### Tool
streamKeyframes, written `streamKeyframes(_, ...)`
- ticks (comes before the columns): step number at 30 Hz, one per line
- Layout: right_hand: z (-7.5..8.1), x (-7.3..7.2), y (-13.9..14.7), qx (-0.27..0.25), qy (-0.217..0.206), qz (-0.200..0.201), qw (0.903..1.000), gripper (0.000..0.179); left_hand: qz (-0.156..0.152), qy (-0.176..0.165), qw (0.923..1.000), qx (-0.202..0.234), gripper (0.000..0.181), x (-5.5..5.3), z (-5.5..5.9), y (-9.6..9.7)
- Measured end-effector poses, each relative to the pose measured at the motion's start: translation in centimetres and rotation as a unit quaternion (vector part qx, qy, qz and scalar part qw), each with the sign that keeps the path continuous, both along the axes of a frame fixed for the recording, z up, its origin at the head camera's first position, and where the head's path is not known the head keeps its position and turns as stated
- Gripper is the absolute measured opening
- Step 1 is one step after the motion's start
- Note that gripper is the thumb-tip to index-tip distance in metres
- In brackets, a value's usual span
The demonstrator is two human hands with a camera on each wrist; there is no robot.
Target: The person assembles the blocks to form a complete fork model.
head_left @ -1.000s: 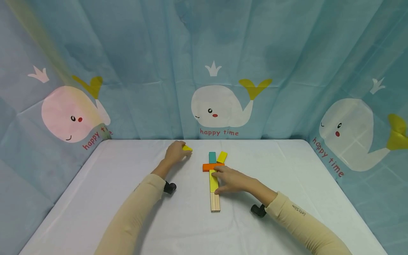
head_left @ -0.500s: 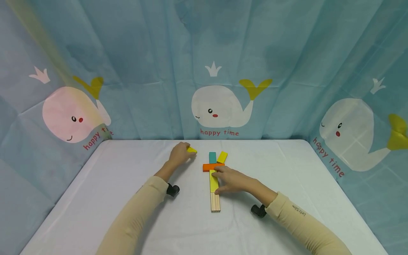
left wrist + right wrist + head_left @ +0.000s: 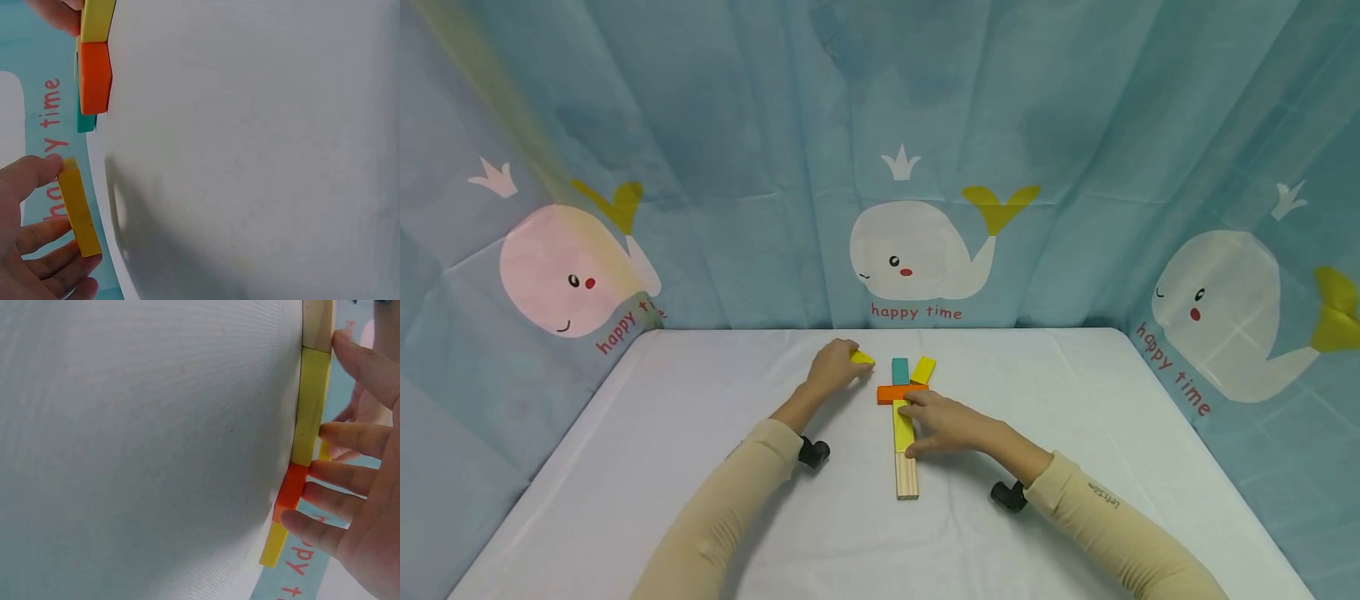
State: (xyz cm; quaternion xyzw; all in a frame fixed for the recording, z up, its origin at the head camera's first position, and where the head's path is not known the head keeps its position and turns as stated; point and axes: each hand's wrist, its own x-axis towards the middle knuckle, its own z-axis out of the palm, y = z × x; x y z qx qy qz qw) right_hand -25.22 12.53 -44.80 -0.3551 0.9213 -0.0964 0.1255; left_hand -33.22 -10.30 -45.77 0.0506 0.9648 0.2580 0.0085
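My left hand pinches a yellow block between thumb and fingers, held off the tabletop to the left of a row of blocks. My right hand lies with fairly straight fingers touching the long yellow block and the orange block; its thumb touches the plain wooden block. The orange block lies crosswise at the far end of the long yellow one, and the wooden block continues the near end. Beyond the orange block are a teal block and a slanted smaller yellow block.
A white-covered table carries all the blocks. Behind it and on both sides hangs a blue curtain with printed whales. A black wrist camera sits below the left hand, another black camera by the right cuff.
My left hand has moved right and slightly nearer with the yellow block, closer to the teal and orange blocks. The right hand and the laid blocks have not visibly moved.
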Motion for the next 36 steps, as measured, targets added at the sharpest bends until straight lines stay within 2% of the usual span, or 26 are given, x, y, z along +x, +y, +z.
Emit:
streamKeyframes(9,-0.1,0.0,-0.1,-0.001,-0.003,0.0,1.0,0.071,-0.003,-0.002,0.9999,-0.016,0.056,0.1,0.1,0.6)
streamKeyframes(17,0.0,-0.1,-0.1,-0.011,-0.009,0.003,0.9999,0.068,-0.012,0.005,0.9999,-0.009,0.057,0.3,0.4,0.8)
streamKeyframes(29,0.1,0.0,-0.2,0.004,-0.006,-0.009,0.9999,0.073,-0.021,0.005,0.9997,-0.008,0.056,0.5,0.0,1.3)
streamKeyframes(36,0.1,0.1,-0.1,-0.006,-0.007,-0.002,1.0,0.07,-0.008,-0.017,0.9998,-0.005,0.058,0.7,0.0,1.8)
